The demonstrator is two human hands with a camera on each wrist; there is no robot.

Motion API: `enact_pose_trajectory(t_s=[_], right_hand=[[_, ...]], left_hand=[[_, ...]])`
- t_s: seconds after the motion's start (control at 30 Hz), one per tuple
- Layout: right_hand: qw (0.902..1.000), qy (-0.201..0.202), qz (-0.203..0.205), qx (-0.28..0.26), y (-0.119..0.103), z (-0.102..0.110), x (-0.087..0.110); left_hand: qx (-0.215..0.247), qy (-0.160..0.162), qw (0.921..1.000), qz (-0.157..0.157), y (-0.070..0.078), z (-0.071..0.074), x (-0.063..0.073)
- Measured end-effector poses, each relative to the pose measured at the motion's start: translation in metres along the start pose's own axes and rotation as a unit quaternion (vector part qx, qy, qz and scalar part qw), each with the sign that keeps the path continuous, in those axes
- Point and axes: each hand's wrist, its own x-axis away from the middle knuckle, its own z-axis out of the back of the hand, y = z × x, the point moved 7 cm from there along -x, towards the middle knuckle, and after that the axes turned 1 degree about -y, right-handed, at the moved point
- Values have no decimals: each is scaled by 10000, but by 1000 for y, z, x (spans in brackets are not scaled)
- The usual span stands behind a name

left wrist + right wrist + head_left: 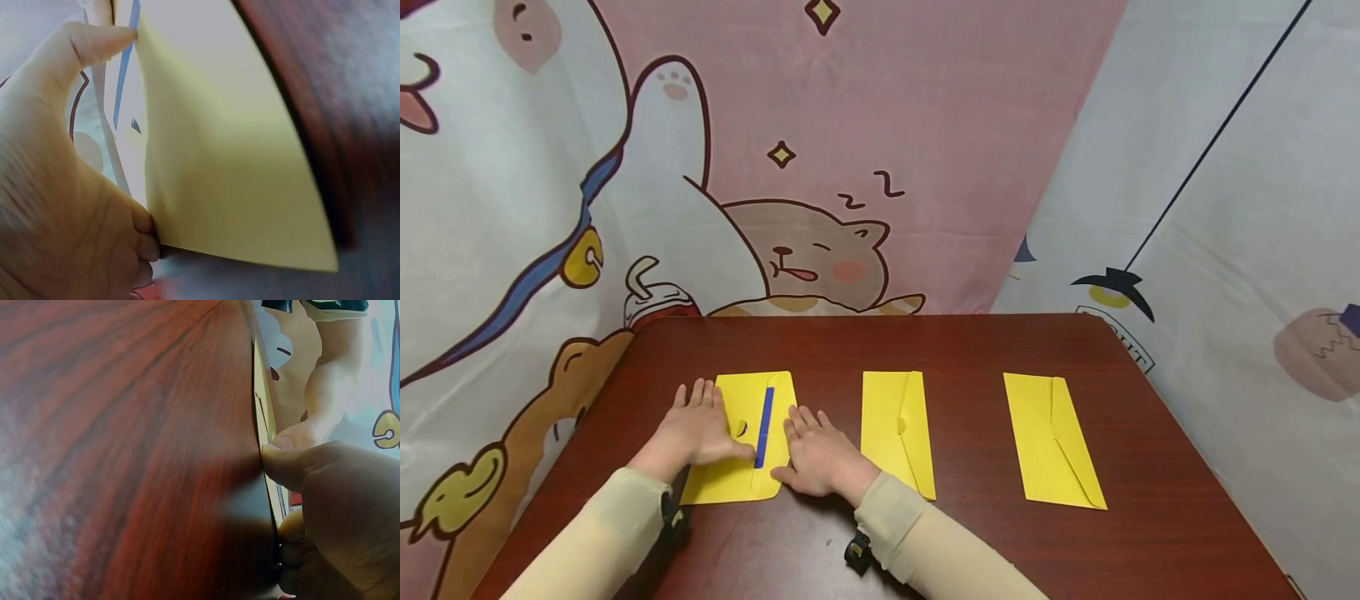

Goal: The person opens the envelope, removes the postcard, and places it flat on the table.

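A yellow paper envelope lies at the left of the table with its flap unfolded to the right. Along its opening shows a narrow blue strip, and a little blue shows in a half-round notch. My left hand rests on the envelope's left side, fingers spread, thumb reaching the blue strip. At the flap's right edge is my right hand, its fingers extended and thumb touching the edge. In the left wrist view the envelope fills the middle, beside the left thumb.
Two more yellow envelopes lie to the right, one in the middle and one farther right, both with flaps folded over. The dark red-brown wooden table ends at the back against a printed cartoon cloth.
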Motion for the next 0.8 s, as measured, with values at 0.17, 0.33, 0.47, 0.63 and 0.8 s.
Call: enact_pose_trajectory(t_s=[0.17, 0.33, 0.47, 0.63, 0.8], right_hand=[[10000, 11, -5, 1, 0, -1, -1], [10000, 23, 5, -40, 0, -1, -2], [10000, 23, -15, -43, 0, -1, -1], [9999, 11, -76, -69, 0, 0, -1], [9999, 6, -123, -92, 1, 0, -1]], left_hand=[[170, -78, 9998, 70, 1, 1, 0], [265, -136, 9995, 53, 0, 1, -1], [371, -223, 9991, 1, 0, 2, 0], [457, -295, 9985, -54, -2, 3, 1], [492, -204, 9986, -68, -2, 4, 1]])
